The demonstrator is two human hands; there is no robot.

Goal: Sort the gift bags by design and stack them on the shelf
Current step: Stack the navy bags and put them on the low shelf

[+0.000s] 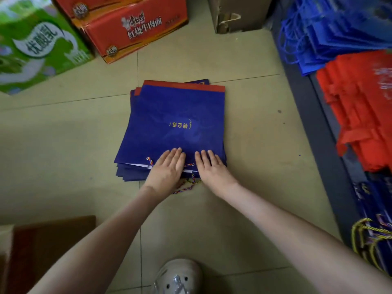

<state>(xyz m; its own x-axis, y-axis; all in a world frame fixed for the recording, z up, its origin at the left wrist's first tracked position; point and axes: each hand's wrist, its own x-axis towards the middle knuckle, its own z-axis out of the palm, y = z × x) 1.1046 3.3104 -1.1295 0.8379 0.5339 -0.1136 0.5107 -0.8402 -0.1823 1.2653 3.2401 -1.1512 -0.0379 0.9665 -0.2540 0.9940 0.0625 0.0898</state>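
Bag stack: a pile of dark blue gift bags with red far borders lies flat on the tiled floor, mid-floor, apart from the shelf
Left hand: palm down, fingers straight and together, resting on the near edge of the top bag, gripping nothing
Right hand: flat the same way on that near edge, just beside my left, a narrow gap between them
Cord handles: twisted multicolour cords stick out from the stack's near edge, under and between my hands
Shelf, along the floor's right edge: bright blue bags farthest, red bags in the middle
Floor's far edge: green carton at the left corner, red carton beside it
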